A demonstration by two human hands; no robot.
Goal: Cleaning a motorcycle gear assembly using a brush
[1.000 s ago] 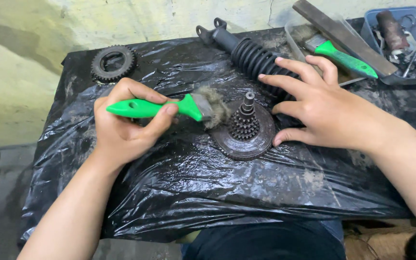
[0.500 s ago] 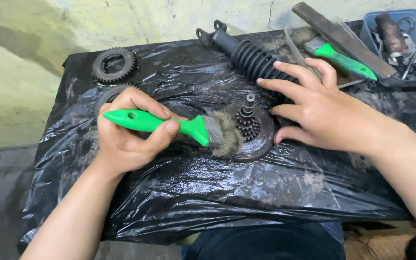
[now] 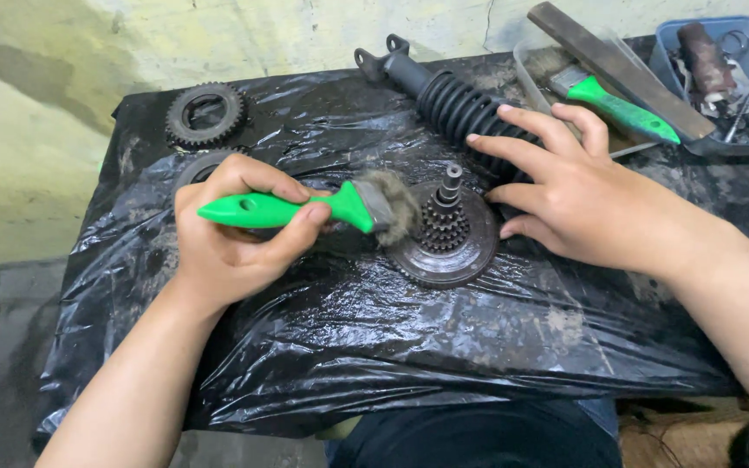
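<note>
Brush (image 3: 305, 208) has swung back up since half a second ago, bristles now against the left side of the gear cluster (image 3: 444, 234), mid-surface (image 3: 322, 347) on black plastic. Left hand (image 3: 231, 234) fisted round the green handle, wrist bent in. Right hand (image 3: 565, 191) open, fingers spread flat, steadying the cluster's right edge, touching the shock absorber (image 3: 452, 104).

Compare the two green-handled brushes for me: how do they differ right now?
The near brush is gripped in the left hand, bristles against the gear cluster; the far brush lies untouched at the table's back right, in a clear tray. The near brush points right, nearly level; the far brush runs diagonally, bristles toward the back left. Both have bright green handles and grimy bristles.
</note>
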